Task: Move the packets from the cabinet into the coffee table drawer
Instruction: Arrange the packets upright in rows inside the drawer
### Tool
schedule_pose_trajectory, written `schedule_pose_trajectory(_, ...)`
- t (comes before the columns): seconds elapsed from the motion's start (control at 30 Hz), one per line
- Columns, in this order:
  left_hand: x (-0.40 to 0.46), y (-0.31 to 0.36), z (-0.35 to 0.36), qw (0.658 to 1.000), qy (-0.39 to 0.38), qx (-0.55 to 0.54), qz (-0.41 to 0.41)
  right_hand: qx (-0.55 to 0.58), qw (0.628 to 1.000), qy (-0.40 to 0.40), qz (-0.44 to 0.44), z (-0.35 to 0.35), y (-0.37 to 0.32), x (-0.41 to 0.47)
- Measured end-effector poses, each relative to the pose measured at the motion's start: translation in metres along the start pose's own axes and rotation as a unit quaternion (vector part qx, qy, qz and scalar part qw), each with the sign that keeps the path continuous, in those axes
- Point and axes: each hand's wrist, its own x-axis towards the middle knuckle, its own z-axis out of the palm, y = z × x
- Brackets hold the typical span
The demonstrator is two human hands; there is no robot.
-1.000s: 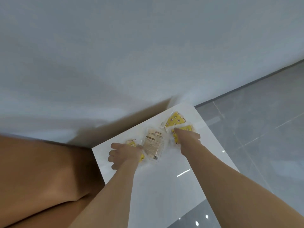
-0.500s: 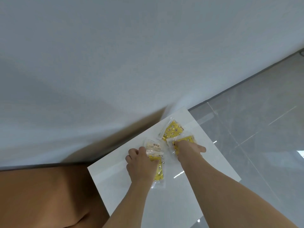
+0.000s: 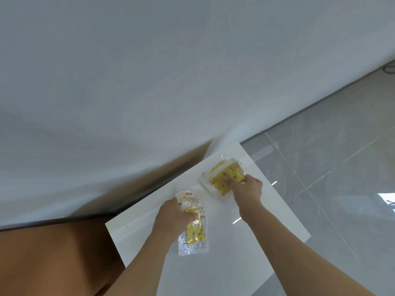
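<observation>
Several clear packets with yellow patterned contents lie on a glossy white cabinet top point(image 3: 245, 253). My left hand point(image 3: 173, 216) grips a yellow packet point(image 3: 193, 231) laid over a pale printed packet point(image 3: 187, 195). My right hand point(image 3: 248, 192) pinches a stack of two yellow packets point(image 3: 226, 178) near the top's far corner. The coffee table drawer is not in view.
A white wall point(image 3: 171, 82) rises behind the cabinet. Grey tiled floor point(image 3: 342, 167) lies to the right of it. A brown wooden surface point(image 3: 53, 259) adjoins the cabinet top on the left.
My left hand gathered its yellow packet onto the pale one and closed on them. My right hand slid its packet onto the far one and now holds both.
</observation>
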Motion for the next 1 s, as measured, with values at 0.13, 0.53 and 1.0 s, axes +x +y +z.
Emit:
schedule_pose_trajectory(0.13, 0.001, 0.0, 0.001, 1.0, 0.012, -0.005, -0.008, -0.175, 0.98, -0.046, -0.082, 0.024, -0.026, 0.012)
schedule_pose_trajectory(0.53, 0.002, -0.002, 0.001, 1.0, 0.002, -0.007, 0.015, 0.031, 0.996, -0.049, -0.068, 0.023, -0.013, -0.002)
schedule_pose_trajectory(1.0, -0.209, 0.141, -0.03, 0.944, -0.069, -0.277, 0.163, 0.461, 0.841, -0.28, 0.055, -0.266, -0.019, -0.182)
